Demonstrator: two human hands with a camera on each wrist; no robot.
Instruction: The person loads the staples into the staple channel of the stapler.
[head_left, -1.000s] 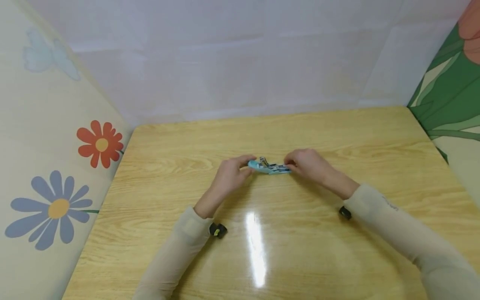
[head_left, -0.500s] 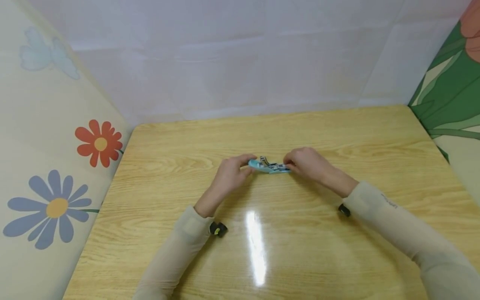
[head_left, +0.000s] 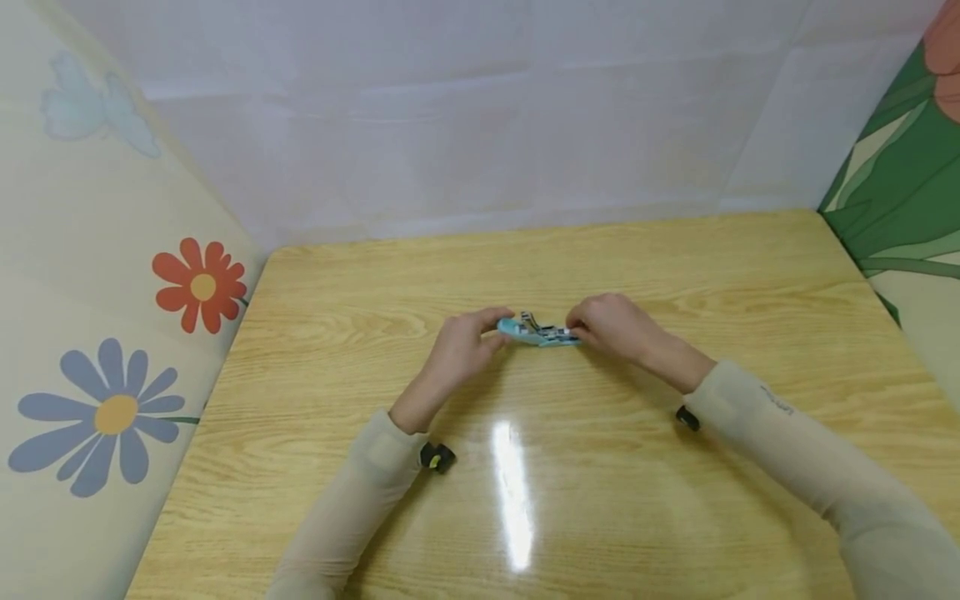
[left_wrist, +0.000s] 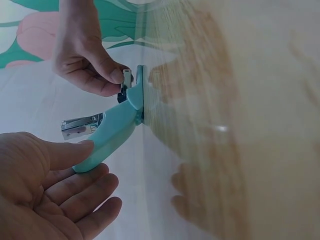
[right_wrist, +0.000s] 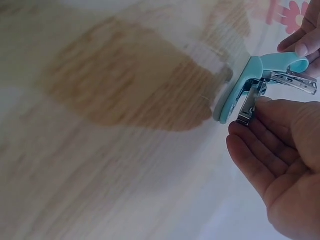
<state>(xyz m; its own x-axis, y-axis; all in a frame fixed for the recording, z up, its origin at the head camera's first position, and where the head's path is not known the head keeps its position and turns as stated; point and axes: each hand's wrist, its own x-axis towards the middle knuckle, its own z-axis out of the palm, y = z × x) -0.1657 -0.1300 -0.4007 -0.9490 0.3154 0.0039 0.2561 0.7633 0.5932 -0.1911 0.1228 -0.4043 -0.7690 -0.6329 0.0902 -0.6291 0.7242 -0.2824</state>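
Note:
A teal stapler (head_left: 529,337) is spread wide on the table, its base against the wood and its top cover (left_wrist: 112,132) tilted back toward the left. My left hand (head_left: 459,350) pinches the end of that cover between thumb and fingers. Beside the cover, a metal piece (left_wrist: 80,126) sticks out at an angle. With thumb and fingertips, my right hand (head_left: 618,330) pinches the metal staple magazine (right_wrist: 247,109), raised off the base (right_wrist: 231,104). Whether staples lie inside the magazine cannot be made out.
The glossy wood-grain table (head_left: 600,500) reflects a bright strip of light in front. A pale wall covering (head_left: 480,125) rises behind it. Flower-painted walls stand on the left (head_left: 75,250) and right. Small black devices (head_left: 437,457) sit at both wrists.

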